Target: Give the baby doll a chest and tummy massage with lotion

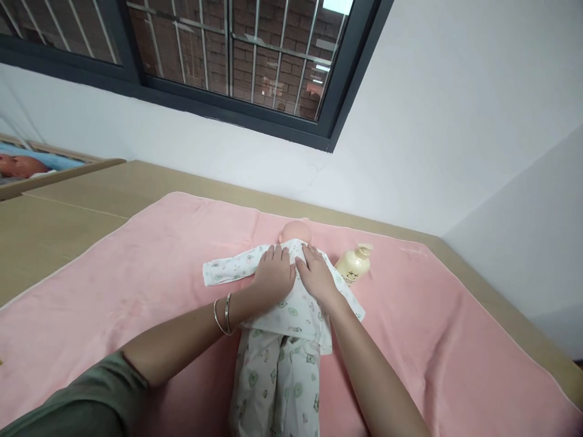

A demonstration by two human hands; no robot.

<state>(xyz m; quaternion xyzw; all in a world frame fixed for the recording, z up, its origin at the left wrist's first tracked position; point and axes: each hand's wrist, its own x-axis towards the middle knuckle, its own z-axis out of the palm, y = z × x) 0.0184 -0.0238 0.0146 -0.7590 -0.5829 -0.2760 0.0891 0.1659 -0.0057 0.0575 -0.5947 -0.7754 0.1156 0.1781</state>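
A baby doll [296, 231] lies face-down or face-up, I cannot tell which, its head toward the wall. It wears a white printed top [291, 312] and matching trousers [298, 388]. My left hand [276, 272] rests flat on the upper chest area of the top, fingers stretched toward the head. Beside it my right hand [317, 273] lies on the other side of the top, fingers extended, thumb pointing to the left hand. One sleeve [232, 267] stretches out to the left. Just right of my right hand is a cream pump bottle [354, 264].
A pink blanket [173, 267] lies under the doll on a tan padded surface [77, 206]. Behind stands a white wall with a barred, dark-framed window [237, 103]. At far left, another doll [22, 165] lies in a wooden-edged bed.
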